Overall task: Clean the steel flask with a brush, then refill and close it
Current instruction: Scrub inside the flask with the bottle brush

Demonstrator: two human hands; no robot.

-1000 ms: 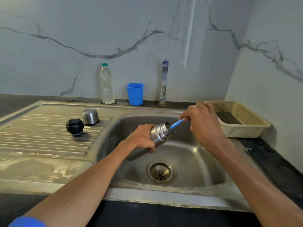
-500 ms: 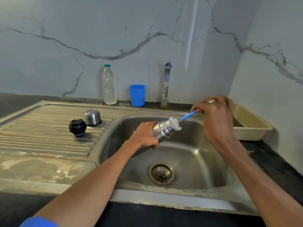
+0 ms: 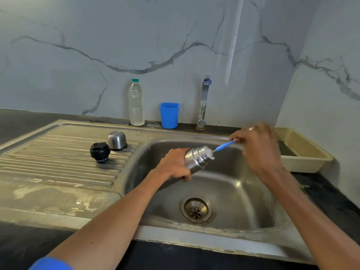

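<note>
I see left hand wrapped around tilted flask over sink; right hand pinching brush, bristles at flask mouth.

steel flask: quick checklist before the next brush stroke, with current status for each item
1. Left hand has a firm grip on the cylindrical steel flask: ok.
2. Flask held over the steel sink basin, mouth tilted toward the right hand: ok.
3. Right hand pinches the thin blue brush handle: ok.
4. White bristles at the flask mouth: ok, partly showing outside.
5. Black stopper and steel cap parked on the ribbed drainboard, apart from the work: ok.
6. Inside of the flask clean: cannot tell.
</note>
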